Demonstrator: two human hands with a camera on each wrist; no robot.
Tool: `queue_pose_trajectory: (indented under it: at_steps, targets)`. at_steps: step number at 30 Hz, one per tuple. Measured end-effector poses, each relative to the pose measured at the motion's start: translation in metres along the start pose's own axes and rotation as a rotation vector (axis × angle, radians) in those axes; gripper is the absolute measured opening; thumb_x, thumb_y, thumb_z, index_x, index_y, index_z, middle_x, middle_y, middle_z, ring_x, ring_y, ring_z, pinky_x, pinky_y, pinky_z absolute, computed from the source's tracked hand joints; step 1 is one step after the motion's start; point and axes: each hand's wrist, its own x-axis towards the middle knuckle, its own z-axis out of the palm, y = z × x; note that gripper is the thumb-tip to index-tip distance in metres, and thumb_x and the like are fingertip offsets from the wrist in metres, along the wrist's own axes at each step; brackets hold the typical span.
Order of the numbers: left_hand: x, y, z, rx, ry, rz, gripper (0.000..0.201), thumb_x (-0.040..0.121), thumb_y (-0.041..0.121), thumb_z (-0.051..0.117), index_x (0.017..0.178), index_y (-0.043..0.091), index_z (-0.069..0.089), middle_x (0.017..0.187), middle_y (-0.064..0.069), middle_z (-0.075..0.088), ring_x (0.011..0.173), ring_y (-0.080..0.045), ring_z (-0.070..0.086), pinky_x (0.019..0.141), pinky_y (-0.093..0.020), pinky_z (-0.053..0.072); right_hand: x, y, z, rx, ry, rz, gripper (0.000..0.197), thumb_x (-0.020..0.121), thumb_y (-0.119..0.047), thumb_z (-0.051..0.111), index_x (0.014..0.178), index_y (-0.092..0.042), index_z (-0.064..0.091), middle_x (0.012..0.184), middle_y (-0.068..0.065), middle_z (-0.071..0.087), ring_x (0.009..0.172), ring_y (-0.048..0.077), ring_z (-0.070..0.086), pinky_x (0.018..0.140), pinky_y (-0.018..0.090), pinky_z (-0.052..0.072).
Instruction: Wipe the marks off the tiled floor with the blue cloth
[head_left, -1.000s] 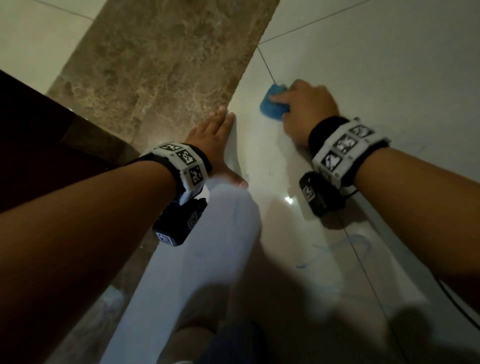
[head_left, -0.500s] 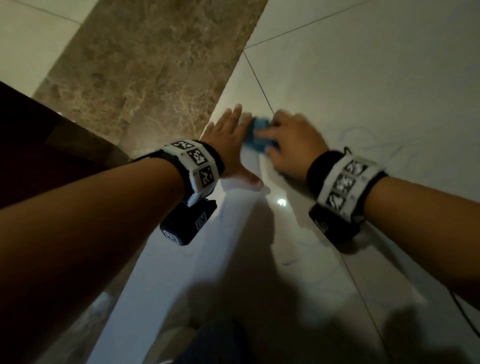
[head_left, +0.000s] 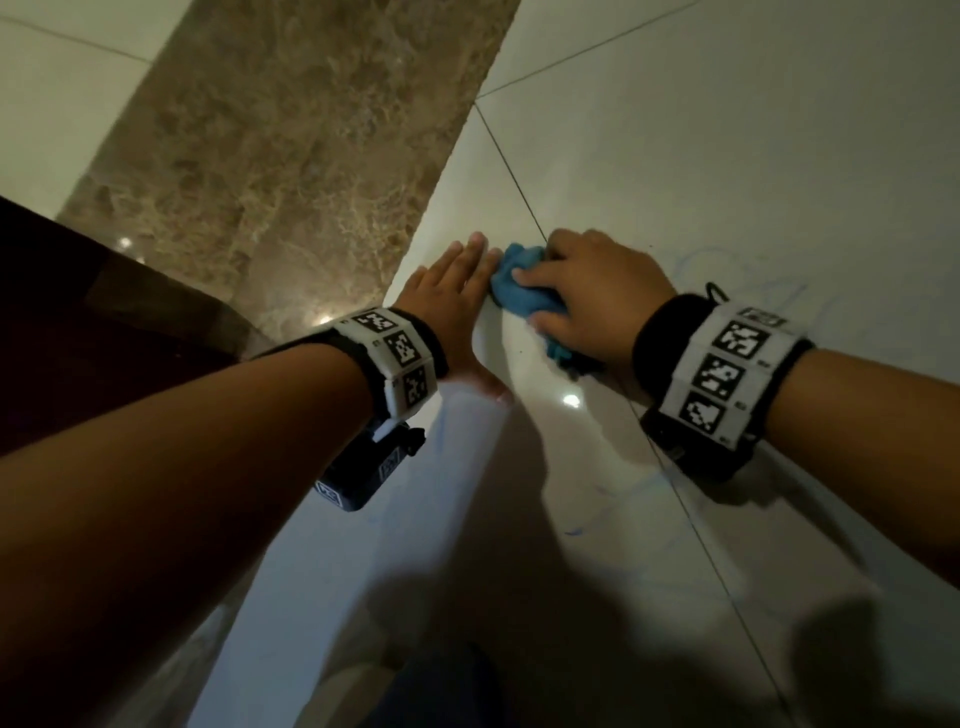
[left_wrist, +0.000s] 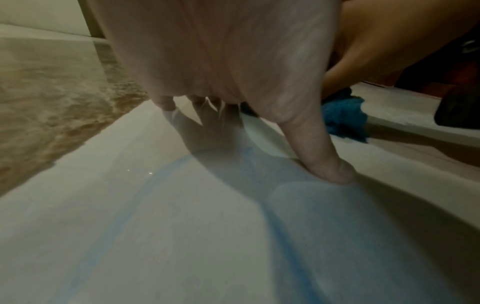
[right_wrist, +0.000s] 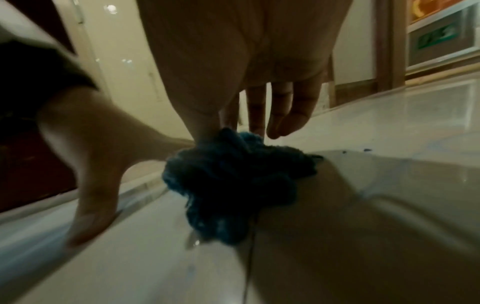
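1. Pale tiled floor (head_left: 727, 156), glossy; brown marble strip (head_left: 291, 156) just left of cloth.
2. Faint blue marks (left_wrist: 145, 195) near cloth.
3. Left hand (head_left: 447, 301) flat on floor, fingers straight, touching cloth.
4. Right hand (head_left: 592, 296) pressing blue cloth (head_left: 519, 291) down, thumb and fingers clamped on it.

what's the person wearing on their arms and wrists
Both forearms are bare, no sleeves. The left wrist carries a black strap with a white band of black-and-white square marker tiles, and a small black camera hanging beneath it. The right wrist has the same black strap and white marker band, with a thin black cable loop at its edge.
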Motion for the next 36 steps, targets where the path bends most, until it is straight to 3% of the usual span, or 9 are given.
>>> queue_pose_trajectory:
  at_steps: [7,13,19,22,26,28,32,34,36]
  targets:
    - [0.001,0.000,0.002,0.001,0.016,0.014,0.149,0.051,0.080,0.069,0.148,0.014,-0.024,0.157,-0.006,-0.027,0.146,-0.024,-0.020,0.121,-0.044,0.001,-0.007,0.003,0.007,0.062,-0.047,-0.173,0.045,0.087,-0.021,0.056,0.130,-0.034,0.051,0.138,0.002,0.040,0.117,0.028,0.039,0.093,0.041,0.042]
    - [0.000,-0.001,0.004,-0.026,0.032,0.016,0.149,0.051,0.078,0.072,0.149,0.018,-0.023,0.157,-0.003,-0.026,0.147,-0.022,-0.018,0.121,-0.043,0.001,0.030,0.048,0.000,0.245,0.173,0.283,0.037,0.087,-0.019,0.056,0.122,-0.031,0.059,0.130,0.006,0.047,0.117,0.030,0.046,0.104,0.028,0.032]
    - [0.002,-0.004,0.006,-0.011,0.036,0.018,0.149,0.051,0.081,0.069,0.149,0.016,-0.022,0.157,-0.005,-0.026,0.146,-0.024,-0.018,0.121,-0.044,0.002,-0.014,-0.008,0.013,0.157,-0.060,-0.139,0.037,0.086,-0.021,0.058,0.120,-0.034,0.060,0.121,0.000,0.049,0.105,0.028,0.043,0.087,0.034,0.040]
    - [0.003,-0.004,0.007,0.004,0.039,0.017,0.149,0.050,0.082,0.068,0.149,0.018,-0.023,0.157,-0.003,-0.027,0.146,-0.022,-0.018,0.121,-0.044,0.002,0.003,0.027,0.008,0.212,0.056,0.021,0.038,0.082,-0.014,0.058,0.116,-0.031,0.064,0.117,0.007,0.052,0.104,0.032,0.049,0.095,0.036,0.042]
    - [0.000,-0.002,0.005,-0.007,0.039,0.015,0.148,0.051,0.080,0.070,0.149,0.019,-0.024,0.157,-0.002,-0.027,0.147,-0.022,-0.017,0.121,-0.043,0.001,0.023,0.065,-0.001,0.238,0.179,0.310,0.040,0.084,-0.011,0.059,0.120,-0.028,0.062,0.121,0.012,0.050,0.112,0.035,0.047,0.100,0.028,0.034]
    - [0.001,-0.003,0.005,-0.005,0.038,0.012,0.149,0.050,0.080,0.070,0.149,0.019,-0.024,0.157,-0.002,-0.027,0.147,-0.021,-0.018,0.121,-0.043,0.000,0.014,0.044,0.007,0.256,0.123,0.264,0.039,0.081,-0.018,0.061,0.118,-0.028,0.062,0.120,0.010,0.050,0.109,0.034,0.048,0.098,0.027,0.034]
    - [0.003,-0.003,0.006,0.007,0.040,0.010,0.150,0.050,0.080,0.070,0.150,0.017,-0.022,0.158,-0.004,-0.026,0.147,-0.023,-0.017,0.121,-0.042,0.001,-0.022,-0.004,0.020,0.229,-0.058,-0.105,0.032,0.082,-0.023,0.063,0.114,-0.030,0.065,0.118,0.003,0.054,0.105,0.029,0.047,0.092,0.035,0.041]
    - [0.003,-0.003,0.005,0.013,0.041,0.012,0.149,0.050,0.080,0.070,0.150,0.016,-0.022,0.158,-0.005,-0.025,0.147,-0.023,-0.017,0.121,-0.042,0.001,-0.013,0.013,0.012,0.221,-0.020,-0.073,0.035,0.082,-0.016,0.062,0.114,-0.032,0.065,0.116,0.004,0.055,0.107,0.030,0.049,0.094,0.035,0.041]
    - [0.002,-0.003,0.004,0.006,0.041,0.007,0.149,0.051,0.079,0.071,0.150,0.017,-0.022,0.158,-0.004,-0.026,0.147,-0.022,-0.017,0.121,-0.041,0.000,0.007,0.045,0.001,0.206,0.110,0.099,0.039,0.082,-0.010,0.060,0.117,-0.028,0.065,0.115,0.011,0.054,0.108,0.035,0.051,0.095,0.032,0.037]
